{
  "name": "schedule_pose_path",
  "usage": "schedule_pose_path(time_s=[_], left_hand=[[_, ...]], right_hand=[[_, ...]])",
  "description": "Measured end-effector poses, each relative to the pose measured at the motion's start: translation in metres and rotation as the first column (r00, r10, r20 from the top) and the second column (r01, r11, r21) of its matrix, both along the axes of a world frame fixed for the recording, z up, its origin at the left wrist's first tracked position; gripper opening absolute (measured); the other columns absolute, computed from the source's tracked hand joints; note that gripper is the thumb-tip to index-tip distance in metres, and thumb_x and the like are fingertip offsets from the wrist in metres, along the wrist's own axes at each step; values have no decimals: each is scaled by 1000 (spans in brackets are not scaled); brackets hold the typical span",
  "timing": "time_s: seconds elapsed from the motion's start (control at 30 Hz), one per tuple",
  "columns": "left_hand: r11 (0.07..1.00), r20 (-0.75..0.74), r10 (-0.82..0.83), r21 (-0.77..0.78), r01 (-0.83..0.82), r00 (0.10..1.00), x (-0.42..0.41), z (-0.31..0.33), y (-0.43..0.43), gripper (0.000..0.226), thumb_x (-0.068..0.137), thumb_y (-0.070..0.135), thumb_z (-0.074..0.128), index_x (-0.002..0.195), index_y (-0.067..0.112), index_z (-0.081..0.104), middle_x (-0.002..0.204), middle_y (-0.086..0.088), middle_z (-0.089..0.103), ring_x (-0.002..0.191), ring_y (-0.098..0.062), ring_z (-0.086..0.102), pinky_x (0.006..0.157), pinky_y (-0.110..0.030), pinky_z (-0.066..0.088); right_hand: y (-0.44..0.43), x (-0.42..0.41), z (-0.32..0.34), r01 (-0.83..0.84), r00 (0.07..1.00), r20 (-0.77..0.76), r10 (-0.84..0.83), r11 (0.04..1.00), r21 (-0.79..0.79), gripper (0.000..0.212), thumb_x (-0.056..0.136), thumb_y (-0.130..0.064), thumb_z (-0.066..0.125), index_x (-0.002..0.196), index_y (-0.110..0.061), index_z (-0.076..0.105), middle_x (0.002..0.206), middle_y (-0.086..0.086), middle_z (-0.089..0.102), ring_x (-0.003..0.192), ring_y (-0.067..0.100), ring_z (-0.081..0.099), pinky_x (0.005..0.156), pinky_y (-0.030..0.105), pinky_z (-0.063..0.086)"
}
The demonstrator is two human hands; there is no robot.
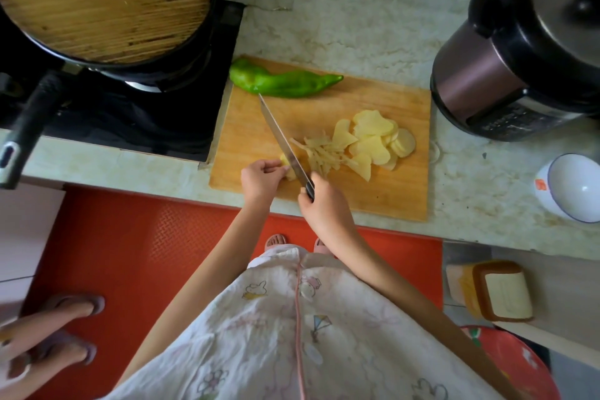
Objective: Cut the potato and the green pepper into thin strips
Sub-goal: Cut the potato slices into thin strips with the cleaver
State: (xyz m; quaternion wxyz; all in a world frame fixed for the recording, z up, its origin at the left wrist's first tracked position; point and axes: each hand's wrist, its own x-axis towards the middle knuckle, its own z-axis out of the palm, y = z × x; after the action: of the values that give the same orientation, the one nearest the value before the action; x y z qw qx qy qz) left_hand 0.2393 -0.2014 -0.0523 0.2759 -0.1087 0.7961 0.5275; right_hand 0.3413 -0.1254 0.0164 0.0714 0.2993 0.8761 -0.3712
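While a small stack of potato slices (pixel 290 168) is pinned on the cutting board (pixel 406 191) by the left hand (pixel 259 176), the knife (pixel 283 142) is gripped by the right hand (pixel 321 204); wet slices probably slide, so fingertips should be curled. The green pepper (pixel 285 84) lies uncut at the board's far edge.

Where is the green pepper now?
Head view: the green pepper lies whole along the far left edge of the cutting board, at the tip of the knife.

The knife (pixel 282 136) handle was almost wholly hidden inside the right grip (pixel 324 204). The left grip (pixel 259 177) and the blade covered most of the potato piece (pixel 285 159). The pan (pixel 104 3) ran off the far and left edges, the cooker (pixel 519 52) and bowl (pixel 574 188) off the right. The cooker's panel print was unreadable.
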Motion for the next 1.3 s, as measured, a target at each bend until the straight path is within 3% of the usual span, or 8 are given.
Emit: schedule_pose_path(time_s=[0.13,0.37,0.5,0.83,1.03,1.3], left_hand=[[1000,-21,4,3,-4,1000,5,0,0,19,79,17,79,94,10,70,86,-6,72,85,-18,69,84,-38,57],[1000,-60,-11,-24,9,998,7,2,0,18,82,20,77,96,11,69,85,-1,70,82,-13,66,75,-26,55],[1000,-55,-5,-24,3,999,7,1,1,17,82,19,77,95,12,70,84,0,70,81,-11,66,74,-23,54],[1000,-44,-12,-26,11,999,5,1,1,16,83,15,75,97,9,71,85,-1,70,82,-13,66,73,-22,53],[999,-55,-30,-44,27,998,5,2,1,16,83,16,75,97,8,72,86,-2,70,80,-11,65,65,-15,48],[1000,-45,16,0,-16,999,6,7,-3,22,86,23,73,102,8,71,86,0,69,82,-13,66,63,-13,47]], right_hand=[[1,3,1,-10,1000,17,10,1000,14,18,92,-12,48,77,-12,39,61,-1,40,55,15,42,46,26,29],[0,2,2,14,999,49,-12,999,-35,13,92,-11,47,80,-11,42,63,0,41,53,12,41,49,26,33],[0,0,3,17,998,59,-15,999,-34,27,92,-11,47,71,-19,32,62,-1,39,53,12,40,48,27,31],[-2,-6,-1,36,996,80,-31,998,-56,8,93,-11,47,86,-9,43,66,0,43,54,12,44,47,25,35],[-4,-19,-10,58,995,78,-54,997,-51,7,94,-12,48,88,-11,44,67,-3,44,62,17,50,51,26,37],[7,-21,-3,78,997,9,-78,993,-87,13,94,-15,50,83,-7,48,64,0,45,54,11,43,49,27,32]])
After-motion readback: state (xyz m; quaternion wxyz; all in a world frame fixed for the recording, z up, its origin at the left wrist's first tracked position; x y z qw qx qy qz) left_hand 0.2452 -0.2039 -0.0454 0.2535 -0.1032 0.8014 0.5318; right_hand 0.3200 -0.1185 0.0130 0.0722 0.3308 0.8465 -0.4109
